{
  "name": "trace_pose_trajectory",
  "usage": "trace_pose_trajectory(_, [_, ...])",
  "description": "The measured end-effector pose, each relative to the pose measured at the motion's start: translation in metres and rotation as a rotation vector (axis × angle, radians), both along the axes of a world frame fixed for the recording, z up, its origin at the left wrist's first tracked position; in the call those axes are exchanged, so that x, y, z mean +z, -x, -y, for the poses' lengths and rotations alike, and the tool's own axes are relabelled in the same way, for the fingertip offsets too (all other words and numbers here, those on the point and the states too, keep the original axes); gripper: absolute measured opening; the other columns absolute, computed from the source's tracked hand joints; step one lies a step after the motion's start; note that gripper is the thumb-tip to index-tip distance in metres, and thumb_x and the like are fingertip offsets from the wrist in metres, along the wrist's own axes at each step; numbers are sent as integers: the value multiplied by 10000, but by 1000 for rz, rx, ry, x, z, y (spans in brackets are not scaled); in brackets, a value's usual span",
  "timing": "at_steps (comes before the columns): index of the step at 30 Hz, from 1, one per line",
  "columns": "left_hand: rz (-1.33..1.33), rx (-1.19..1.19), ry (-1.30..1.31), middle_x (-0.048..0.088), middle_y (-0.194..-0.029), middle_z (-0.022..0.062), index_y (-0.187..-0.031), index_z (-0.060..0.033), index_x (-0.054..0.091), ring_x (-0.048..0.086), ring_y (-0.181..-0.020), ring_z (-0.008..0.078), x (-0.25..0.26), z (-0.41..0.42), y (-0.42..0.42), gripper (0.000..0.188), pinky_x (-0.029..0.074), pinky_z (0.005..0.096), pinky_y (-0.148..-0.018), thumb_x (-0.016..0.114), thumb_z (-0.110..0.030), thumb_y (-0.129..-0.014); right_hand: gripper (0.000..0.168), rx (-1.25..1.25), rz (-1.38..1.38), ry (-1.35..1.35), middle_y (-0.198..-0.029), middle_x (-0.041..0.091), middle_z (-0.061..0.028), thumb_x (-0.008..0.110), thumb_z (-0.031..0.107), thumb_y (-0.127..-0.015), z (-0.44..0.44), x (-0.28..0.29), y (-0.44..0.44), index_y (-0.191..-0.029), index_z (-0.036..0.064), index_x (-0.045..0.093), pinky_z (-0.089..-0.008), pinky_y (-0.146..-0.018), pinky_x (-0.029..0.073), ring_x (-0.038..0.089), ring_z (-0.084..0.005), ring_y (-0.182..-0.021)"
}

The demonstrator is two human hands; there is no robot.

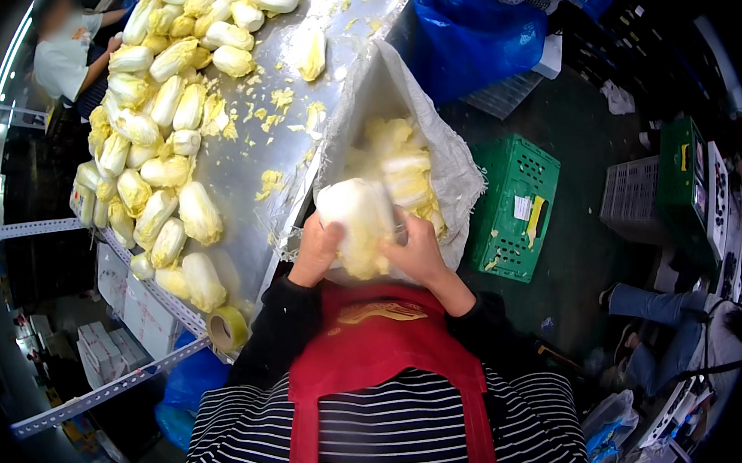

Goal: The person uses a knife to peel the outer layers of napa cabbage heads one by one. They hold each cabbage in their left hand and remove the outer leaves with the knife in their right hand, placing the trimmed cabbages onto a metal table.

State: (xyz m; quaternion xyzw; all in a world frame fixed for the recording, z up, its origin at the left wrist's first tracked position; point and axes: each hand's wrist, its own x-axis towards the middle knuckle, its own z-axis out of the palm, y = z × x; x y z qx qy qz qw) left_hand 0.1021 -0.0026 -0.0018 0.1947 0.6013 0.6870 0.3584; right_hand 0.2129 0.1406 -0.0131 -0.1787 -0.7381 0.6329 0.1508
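Between my two hands is a napa cabbage [360,221], its white base pointing away from me and its yellow leaves towards my apron; it is slightly blurred. My left hand [318,247] grips its left side, and my right hand [418,249] is at its right side, with some fingertips hidden. Just beyond lies a white woven sack [456,166] with its mouth spread, holding yellow leaves and cabbage [408,163]. To the left, a metal table [246,177] bears a large heap of napa cabbages [167,104], one separate cabbage [312,54] and scattered leaf scraps [271,182].
A roll of yellow tape [227,328] sits at the table's near corner. Right of the sack stands a green plastic crate [516,209]; a blue plastic bag [475,39] lies beyond it. Another person [67,49] is at the far left, and one [680,330] at the right.
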Motion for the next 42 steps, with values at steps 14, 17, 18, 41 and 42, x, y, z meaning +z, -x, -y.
trace_pose_trajectory(14, [84, 125, 125, 542, -1102, 82, -1260, -3, 392, 538, -993, 162, -8, -15, 2, 530, 446, 299, -864, 606, -268, -854, 394, -201, 96, -111, -794, 648, -172, 681, 147, -687, 5, -4, 6, -1035, -24, 605, -339, -668, 492, 641, -263, -724])
trace_pose_trajectory(17, [395, 111, -143, 545, -1116, 78, -1267, -16, 399, 554, -1015, 194, -5, 3, 6, 652, 458, 330, -875, 590, -473, -843, 401, -208, 258, -207, -817, 645, -179, 690, 162, -698, -21, -37, 16, -1043, -24, 608, -339, -675, 489, 642, -240, -742])
trace_pose_trajectory(18, [384, 73, -149, 546, -1118, 78, -1266, -17, 398, 553, -1017, 192, -6, 6, 10, 665, 456, 329, -878, 574, -502, -847, 413, -195, 329, -246, -846, 644, -189, 696, 176, -701, -30, -50, 17, -1050, -25, 607, -343, -694, 489, 643, -243, -774])
trace_pose_trajectory(41, [18, 10, 59, 574, -1096, 88, -1235, 21, 442, 559, -957, 149, -13, -19, 5, 618, 453, 292, -842, 587, -446, -858, 364, -41, 184, 29, -803, 636, -182, 638, 141, -727, -10, 8, 9, -1039, -42, 596, -326, -643, 485, 627, -264, -704])
trace_pose_trajectory(42, [7, 0, 82, 575, -1094, 89, -1231, 23, 445, 560, -956, 150, -14, -20, 5, 603, 454, 291, -838, 586, -430, -859, 363, -64, 180, 47, -792, 636, -180, 645, 141, -717, -10, 3, 10, -1028, -41, 598, -328, -638, 486, 627, -263, -686])
